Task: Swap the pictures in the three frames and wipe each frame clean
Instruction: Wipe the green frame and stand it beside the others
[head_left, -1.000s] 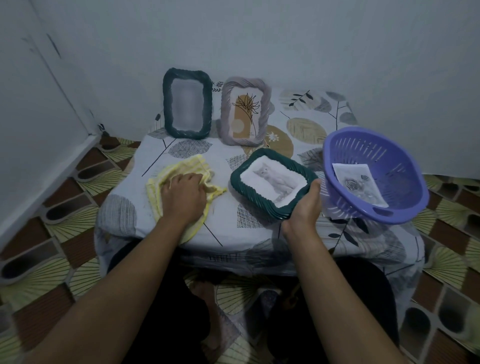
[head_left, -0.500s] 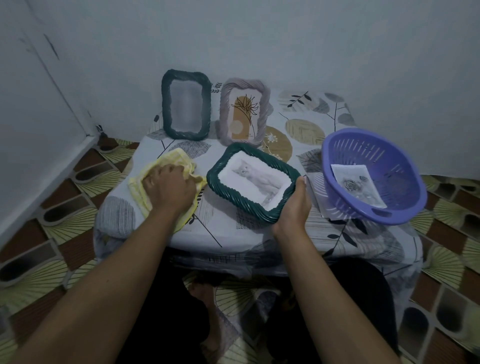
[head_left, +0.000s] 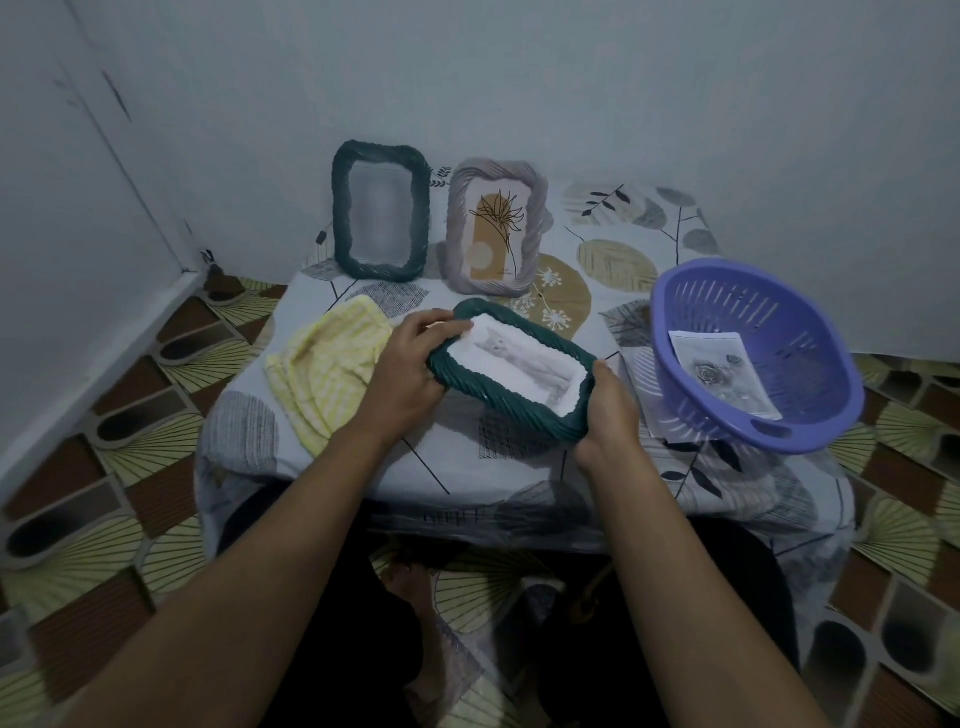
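Gripping the green frame (head_left: 498, 402) by its rim alone, with the front left untouched, is advised while it is turned for wiping or for the cat picture (head_left: 519, 358) to be taken out. It is held just above the middle of the desk (head_left: 467, 467), between the yellow cloth (head_left: 327, 364) on the left and the purple basket (head_left: 821, 353) on the right. Its far left end is clasped by the curled fingers of the left hand (head_left: 410, 369), and its near right corner is clamped by the right hand (head_left: 605, 410).
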